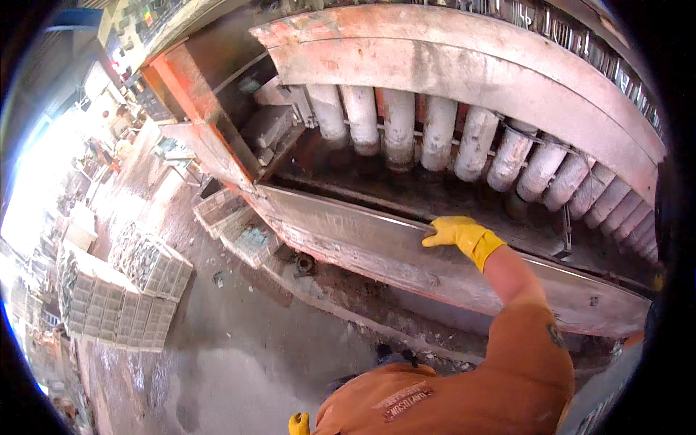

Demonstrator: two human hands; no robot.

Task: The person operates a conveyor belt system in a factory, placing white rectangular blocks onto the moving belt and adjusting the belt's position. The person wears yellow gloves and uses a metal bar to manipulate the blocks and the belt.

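My right hand [464, 238], in a yellow rubber glove, is at the top rim of a long metal trough [348, 212]. Its thumb lies on the near side, and the fingers bend over the rim toward the inside. Behind the rim, a row of thick, whitish, worn cylinders [399, 129] hangs down into the dark trough. At the bottom edge of the picture only a bit of my left hand [299, 424] shows, also gloved in yellow; its fingers are mostly cut off from view. My orange shirt fills the lower middle.
A broad, curved, stained beam [449, 54] runs above the cylinders. An orange post [190, 81] stands at the trough's left end. Pale crates [119, 290] are stacked at the left on a wet grey floor [268, 355]. More bins [239, 225] sit against the machine's base, beside scattered debris.
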